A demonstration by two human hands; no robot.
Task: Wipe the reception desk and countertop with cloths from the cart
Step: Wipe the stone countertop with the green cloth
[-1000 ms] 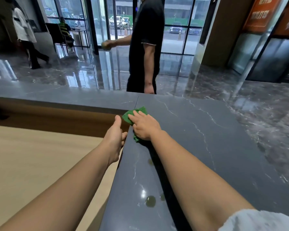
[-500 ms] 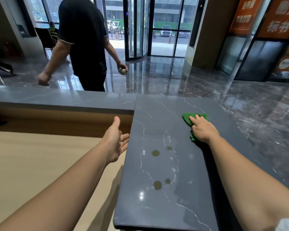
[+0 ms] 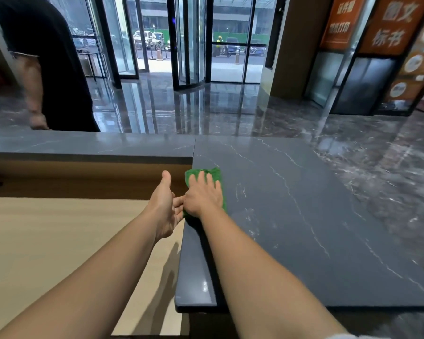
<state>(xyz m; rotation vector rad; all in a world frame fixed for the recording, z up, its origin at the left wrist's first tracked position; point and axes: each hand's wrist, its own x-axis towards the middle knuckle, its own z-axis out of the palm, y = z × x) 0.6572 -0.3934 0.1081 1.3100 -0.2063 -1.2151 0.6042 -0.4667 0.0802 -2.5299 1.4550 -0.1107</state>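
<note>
Cloth (image 3: 214, 174): green rag is lying flat on the dark stone countertop (image 3: 304, 216), at its left edge, just short of the seam where the long front ledge (image 3: 83, 145) joins.
Right hand (image 3: 203, 195): fingers are lying straight and spread, pressing the rag down without curling round it.
Left hand (image 3: 163, 204): is hovering open and holding nothing, thumb up, over the gap beside the stone edge, its fingertips just beside the right hand.
Change: half a second ago the rag was sitting well over to the right of this slab; now it is sitting at the left edge, so a full sideways pass is finishing.
Meaning for the task: wiping is proceeding stroke by stroke across the far part of the slab; the near part is looking due next, and the pale wooden desk (image 3: 59, 241) below is waiting.
Bystander: person in black (image 3: 52, 69) is standing beyond the front ledge, at far left.
</note>
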